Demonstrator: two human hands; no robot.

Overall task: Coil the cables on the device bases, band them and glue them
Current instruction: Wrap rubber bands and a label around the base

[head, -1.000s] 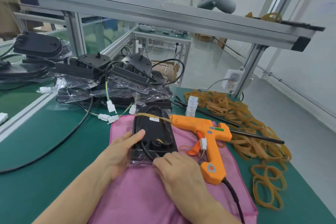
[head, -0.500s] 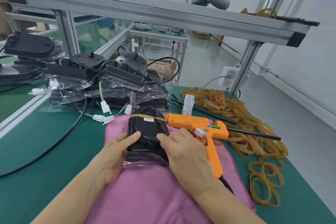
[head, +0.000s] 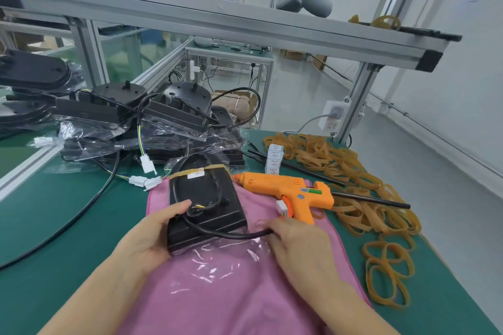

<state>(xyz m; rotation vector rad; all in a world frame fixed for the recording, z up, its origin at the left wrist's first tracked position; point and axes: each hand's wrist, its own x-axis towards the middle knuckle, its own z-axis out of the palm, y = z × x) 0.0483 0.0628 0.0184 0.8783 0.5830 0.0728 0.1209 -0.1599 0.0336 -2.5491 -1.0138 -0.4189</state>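
— What have you got hold of?

— My left hand [head: 148, 236] grips the near left corner of the black rectangular plastic device base [head: 206, 205], thumb laid on its top face. My right hand [head: 295, 239] has its fingers curled round the thick black cable [head: 226, 234], pulled out to the right of the base. The base sits tilted on the pink cloth [head: 217, 294], partly out of its clear plastic bag [head: 217, 255].

— Is it banded?

— One tan rubber band [head: 190, 170] crosses the far end, pinning part of the loop. The near stretch is loose in my fingers.

— What might go wrong?

— If I tug too hard, I think the band slips off that far edge and the coil springs open. The thin coloured wires [head: 200, 206] where the cable leaves the base could kink too. And the orange glue gun [head: 288, 190] lies just beside my right hand, nozzle aimed at the base; a careless sweep could knock it, or I could burn myself if it's hot.

— And the bag?

— It could get trapped under the cable as I wind.
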